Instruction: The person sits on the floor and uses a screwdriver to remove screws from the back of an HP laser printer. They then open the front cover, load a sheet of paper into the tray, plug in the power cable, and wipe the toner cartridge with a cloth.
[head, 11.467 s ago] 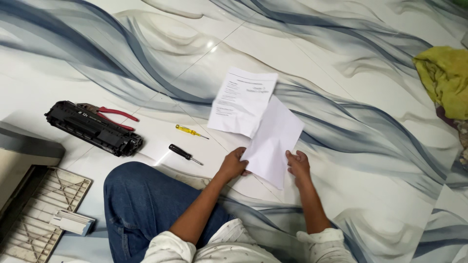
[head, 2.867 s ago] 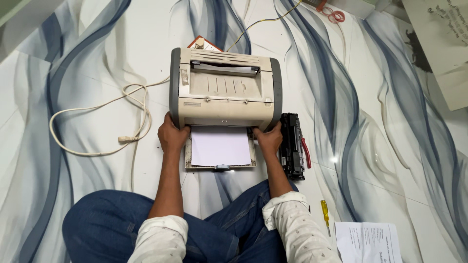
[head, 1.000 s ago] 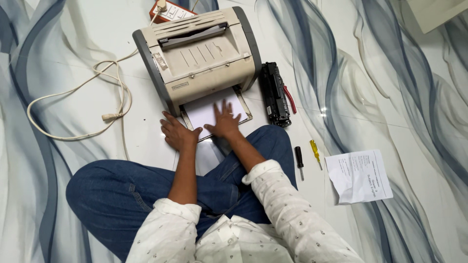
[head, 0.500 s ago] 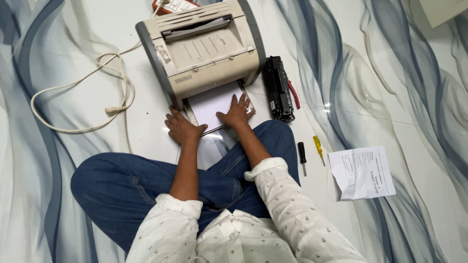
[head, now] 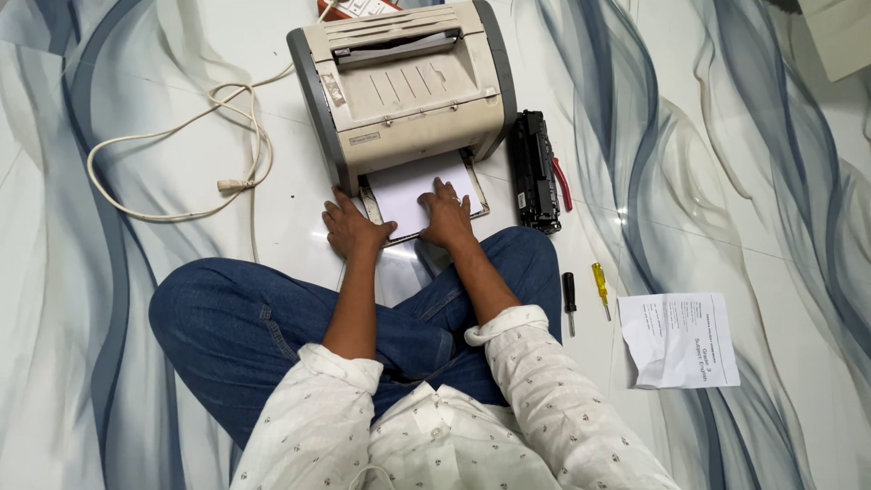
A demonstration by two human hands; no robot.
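**Hands flat at printer paper tray**

Left hand (head: pixel 352 227) lies palm down on the floor at the tray's left front corner, fingers spread, gripping nothing. Right hand (head: pixel 446 213) presses flat on the white paper (head: pixel 410 186) in the input tray (head: pixel 480 192), also clamped on nothing. The person sits cross-legged in blue jeans. Right of the knee lie a black-handled screwdriver (head: pixel 569 299), a yellow-handled screwdriver (head: pixel 601 286) and a printed sheet (head: pixel 680 338). Beyond the hands stands the beige printer (head: pixel 408 91), tray facing the person. A black toner cartridge (head: pixel 535 171) lies just beside its right side, red-handled pliers (head: pixel 562 184) against it. A cream power cord (head: pixel 181 145) loops on the floor to the left.
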